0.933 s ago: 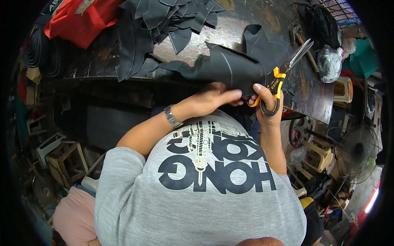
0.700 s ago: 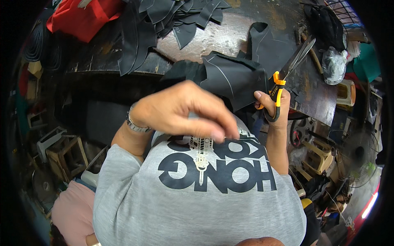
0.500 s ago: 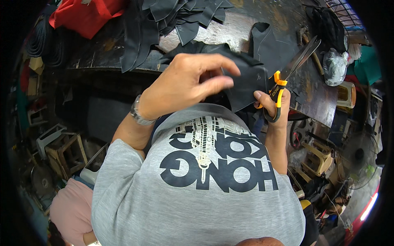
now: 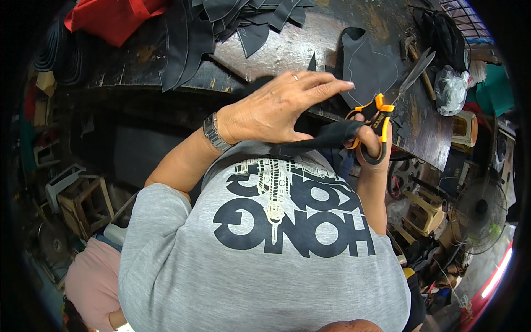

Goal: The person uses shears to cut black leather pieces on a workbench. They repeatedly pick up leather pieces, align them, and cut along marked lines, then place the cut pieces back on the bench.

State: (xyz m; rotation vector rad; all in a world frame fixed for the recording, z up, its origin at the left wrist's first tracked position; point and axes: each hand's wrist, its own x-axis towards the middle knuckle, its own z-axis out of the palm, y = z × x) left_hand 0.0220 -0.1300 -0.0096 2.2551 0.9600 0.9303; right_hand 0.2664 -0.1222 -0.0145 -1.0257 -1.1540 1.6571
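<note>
My right hand [image 4: 371, 143] is closed round the orange and black handles of a pair of scissors [image 4: 381, 119], whose blades point up and away to the right. The same hand pinches an edge of a dark fabric piece [image 4: 326, 139], which stretches leftward in front of my shirt. Above that fabric is my left hand [image 4: 282, 108], palm down, its fingers extended to the right and its thumb close to the cloth. Whether the thumb touches it I cannot tell. A cut dark piece with pale outlines [image 4: 368, 63] lies on the table just beyond the scissors.
On the worn dark table [image 4: 310, 41] lies a pile of cut dark pieces [image 4: 254, 19], with longer strips [image 4: 188, 50] over its near edge. Red fabric [image 4: 113, 19] is at the far left. A clear plastic bag [image 4: 451, 88] sits right. Behind me are stools [image 4: 86, 202] and a fan [image 4: 478, 213].
My left hand has moved right and turned palm down, fingers straightening. The dark fabric has swung from the table edge toward my shirt. My right hand still grips the scissors.
</note>
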